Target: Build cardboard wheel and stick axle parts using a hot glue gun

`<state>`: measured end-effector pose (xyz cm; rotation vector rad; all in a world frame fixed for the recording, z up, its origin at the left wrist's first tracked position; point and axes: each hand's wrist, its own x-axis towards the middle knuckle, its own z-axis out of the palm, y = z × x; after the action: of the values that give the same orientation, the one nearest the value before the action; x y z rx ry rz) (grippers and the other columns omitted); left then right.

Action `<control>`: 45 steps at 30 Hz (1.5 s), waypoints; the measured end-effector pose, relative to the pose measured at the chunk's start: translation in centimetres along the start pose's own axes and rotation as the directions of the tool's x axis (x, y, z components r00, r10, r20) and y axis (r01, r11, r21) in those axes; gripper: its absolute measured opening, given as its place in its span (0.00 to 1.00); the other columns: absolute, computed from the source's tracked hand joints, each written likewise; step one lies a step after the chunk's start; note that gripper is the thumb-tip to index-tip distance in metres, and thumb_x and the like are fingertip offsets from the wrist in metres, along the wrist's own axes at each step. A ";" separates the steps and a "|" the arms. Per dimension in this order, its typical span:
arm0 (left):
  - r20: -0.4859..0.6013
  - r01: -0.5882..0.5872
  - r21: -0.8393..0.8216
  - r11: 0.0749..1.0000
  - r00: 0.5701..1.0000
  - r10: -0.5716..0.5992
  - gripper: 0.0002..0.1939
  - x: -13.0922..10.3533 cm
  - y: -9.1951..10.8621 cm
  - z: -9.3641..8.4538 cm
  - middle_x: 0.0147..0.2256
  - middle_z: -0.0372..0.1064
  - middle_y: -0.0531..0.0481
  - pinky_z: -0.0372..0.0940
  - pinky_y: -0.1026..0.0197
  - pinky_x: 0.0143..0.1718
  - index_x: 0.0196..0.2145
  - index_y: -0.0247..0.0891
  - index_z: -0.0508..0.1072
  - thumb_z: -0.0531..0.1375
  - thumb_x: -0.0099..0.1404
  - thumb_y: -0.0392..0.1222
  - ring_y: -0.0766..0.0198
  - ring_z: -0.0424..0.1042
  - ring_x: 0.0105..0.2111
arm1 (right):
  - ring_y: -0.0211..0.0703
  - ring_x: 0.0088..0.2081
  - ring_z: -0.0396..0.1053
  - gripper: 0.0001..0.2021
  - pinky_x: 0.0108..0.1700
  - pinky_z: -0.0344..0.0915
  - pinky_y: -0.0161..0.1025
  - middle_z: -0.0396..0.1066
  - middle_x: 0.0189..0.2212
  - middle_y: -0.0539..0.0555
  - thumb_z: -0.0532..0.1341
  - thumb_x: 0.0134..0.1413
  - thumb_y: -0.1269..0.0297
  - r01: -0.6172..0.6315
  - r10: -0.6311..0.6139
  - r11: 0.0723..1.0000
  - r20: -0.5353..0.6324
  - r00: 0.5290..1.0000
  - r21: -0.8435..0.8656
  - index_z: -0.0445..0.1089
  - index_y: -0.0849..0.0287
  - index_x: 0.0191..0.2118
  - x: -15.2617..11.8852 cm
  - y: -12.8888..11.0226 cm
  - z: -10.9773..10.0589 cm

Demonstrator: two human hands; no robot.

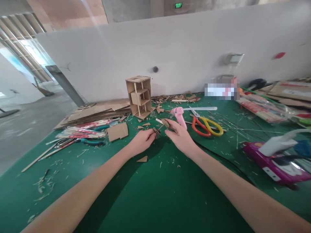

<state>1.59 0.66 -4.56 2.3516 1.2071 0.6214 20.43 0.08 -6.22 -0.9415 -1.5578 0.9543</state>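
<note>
Low over the green table, my left hand (143, 140) pinches a small dark-edged cardboard piece (156, 131). Just to its right, my right hand (178, 134) has its fingers closed around another small cardboard piece (165, 123). A thin stick seems to run between the two pieces, though they are too small to make out well. A pink hot glue gun (179, 117) with a clear glue stick lies right behind my right hand. Beyond both hands stands a cardboard shelf tower (141, 97) with wooden stick posts. A triangular cardboard scrap (142, 159) lies nearer me.
Scissors with red and yellow handles (206, 127) lie right of the glue gun. A purple power strip (274, 161) with plugs is farther right. Leftward are wooden sticks (77, 132), teal-handled pliers (91, 142), a cardboard piece (118, 132) and stacked cardboard (97, 111). A white wall (97, 58) rises behind.
</note>
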 end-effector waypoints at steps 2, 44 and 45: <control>0.009 -0.009 -0.018 1.000 1.000 0.010 0.14 0.0 0.0 0.0 0.25 0.65 0.52 0.57 0.64 0.26 0.31 0.37 0.66 0.45 0.68 0.43 0.66 0.63 0.24 | 0.43 0.53 0.66 0.21 0.58 0.60 0.45 0.68 0.52 0.54 0.57 0.52 0.69 0.007 -0.007 1.000 0.008 1.000 0.011 0.65 0.55 0.53 -0.1 0.0 -0.1; 0.162 0.116 -0.354 0.928 0.985 -0.062 0.20 0.4 -0.6 -3.3 0.26 0.55 0.54 0.52 0.66 0.21 0.38 0.37 0.66 0.46 0.67 0.57 0.71 0.51 0.21 | 0.47 0.43 0.73 0.17 0.47 0.71 0.50 0.75 0.42 0.57 0.67 0.46 0.56 -0.154 0.234 0.904 -0.159 0.959 0.399 0.76 0.56 0.43 -0.7 -1.4 1.1; 0.171 0.116 -0.421 0.900 0.984 -0.047 0.20 0.3 -0.9 -2.5 0.25 0.52 0.55 0.51 0.67 0.20 0.38 0.37 0.65 0.47 0.67 0.57 0.71 0.50 0.21 | 0.47 0.43 0.73 0.17 0.46 0.71 0.50 0.75 0.43 0.56 0.67 0.45 0.56 -0.144 0.232 0.891 -0.159 0.960 0.431 0.76 0.55 0.43 -0.8 -1.3 1.2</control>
<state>-0.23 1.78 -2.92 1.9294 0.9751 0.5909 19.28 -1.28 -5.46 -0.8623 -1.0416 1.2270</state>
